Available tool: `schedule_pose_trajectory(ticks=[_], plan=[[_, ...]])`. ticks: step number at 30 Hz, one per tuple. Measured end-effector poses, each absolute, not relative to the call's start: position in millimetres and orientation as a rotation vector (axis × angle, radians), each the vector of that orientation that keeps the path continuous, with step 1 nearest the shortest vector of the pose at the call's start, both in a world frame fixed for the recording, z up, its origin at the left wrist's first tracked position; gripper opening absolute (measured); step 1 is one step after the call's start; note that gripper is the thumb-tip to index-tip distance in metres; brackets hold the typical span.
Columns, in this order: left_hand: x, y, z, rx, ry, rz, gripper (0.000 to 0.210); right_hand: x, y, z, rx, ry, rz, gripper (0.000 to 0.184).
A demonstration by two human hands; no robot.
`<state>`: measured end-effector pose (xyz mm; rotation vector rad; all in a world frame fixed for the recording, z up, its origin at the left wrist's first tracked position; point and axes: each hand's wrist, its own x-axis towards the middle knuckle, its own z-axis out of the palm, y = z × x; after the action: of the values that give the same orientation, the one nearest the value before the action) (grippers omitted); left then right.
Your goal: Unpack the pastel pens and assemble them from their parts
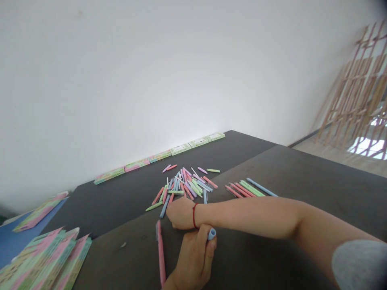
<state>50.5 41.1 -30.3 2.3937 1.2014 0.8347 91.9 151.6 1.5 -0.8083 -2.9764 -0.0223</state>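
Observation:
My left hand, low in the middle of the head view, is closed around a light-blue pen barrel, whose hollow end points up past the thumb. Above it, my right hand, with a red cord at the wrist, reaches across to the near edge of a loose pile of pen parts. Its fingers are hidden behind the back of the hand. The pile mixes pink, green, blue and purple barrels with thin white refills. A pink pen with a clear clip lies left of my left hand.
Several pens lie side by side beyond my right forearm. Flat printed boxes line the wall edge of the dark table. More boxes are stacked at lower left. A wooden rack stands far right.

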Motion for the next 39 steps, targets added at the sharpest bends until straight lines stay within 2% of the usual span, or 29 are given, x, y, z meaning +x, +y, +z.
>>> schedule_pose_trajectory(ticks=[4,7,12,14,16,22,29,39], plan=[[50,45,-32,2.337,1.247,0.856,0.023,126,152,12,-0.95,-2.833,0.101,0.023],[51,49,-33,2.191,1.343,0.903,0.022,173,148,22,-0.998,-2.63,0.483,0.015],[54,57,-32,2.016,1.412,0.957,0.019,236,128,35,-1.007,-2.254,1.14,0.019],[54,58,-31,2.008,1.413,0.955,0.018,244,120,39,-0.98,-2.188,1.284,0.021],[53,59,-30,2.022,1.406,0.938,0.017,246,113,41,-0.93,-2.239,1.23,0.021],[50,58,-30,2.073,1.39,0.861,0.018,240,104,38,-0.898,-2.402,0.787,0.017],[51,57,-30,2.114,1.405,0.831,0.017,242,102,37,-0.893,-2.504,0.715,0.018],[48,58,-37,2.185,1.431,0.824,0.015,243,97,38,-0.844,-2.65,0.554,0.033]])
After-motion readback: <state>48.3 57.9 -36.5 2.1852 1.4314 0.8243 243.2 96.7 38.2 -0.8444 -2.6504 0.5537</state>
